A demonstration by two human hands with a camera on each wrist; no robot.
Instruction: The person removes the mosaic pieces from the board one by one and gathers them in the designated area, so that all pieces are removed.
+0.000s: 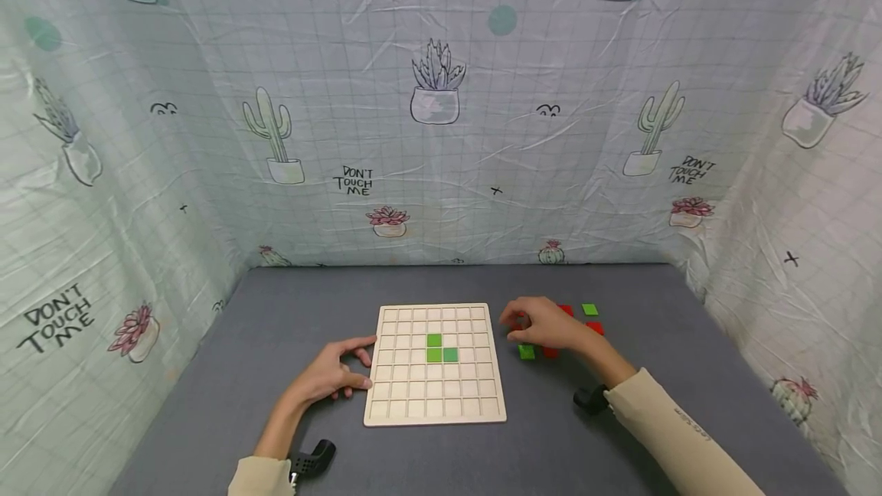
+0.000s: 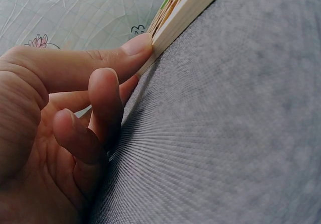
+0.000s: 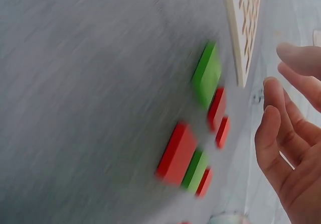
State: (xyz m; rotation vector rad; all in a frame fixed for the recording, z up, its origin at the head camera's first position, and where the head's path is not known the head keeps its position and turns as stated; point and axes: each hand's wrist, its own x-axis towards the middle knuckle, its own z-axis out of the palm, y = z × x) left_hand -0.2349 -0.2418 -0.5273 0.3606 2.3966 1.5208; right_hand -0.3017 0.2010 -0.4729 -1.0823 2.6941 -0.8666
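A square pale wooden board (image 1: 416, 390) with a grid of cells lies on the dark table; two green tiles (image 1: 434, 347) and a bluish-green tile (image 1: 450, 355) sit in cells near its middle. At its left edge, my left hand (image 1: 327, 373) touches the rim with spread thumb and index fingertips. The thumb (image 2: 135, 45) presses the board's side in the left wrist view, the other fingers loosely bent. My right hand (image 1: 544, 321) hovers right of the board over loose tiles, fingers slightly bent, nothing between them. Below it are a green tile (image 3: 206, 78) and a red tile (image 3: 176, 153).
More loose tiles lie at the right, among them a green tile (image 1: 589, 309) and a red tile (image 1: 594, 327). Patterned cloth (image 1: 441, 159) hangs behind the table and on both sides. Each wrist wears a black device (image 1: 315, 459).
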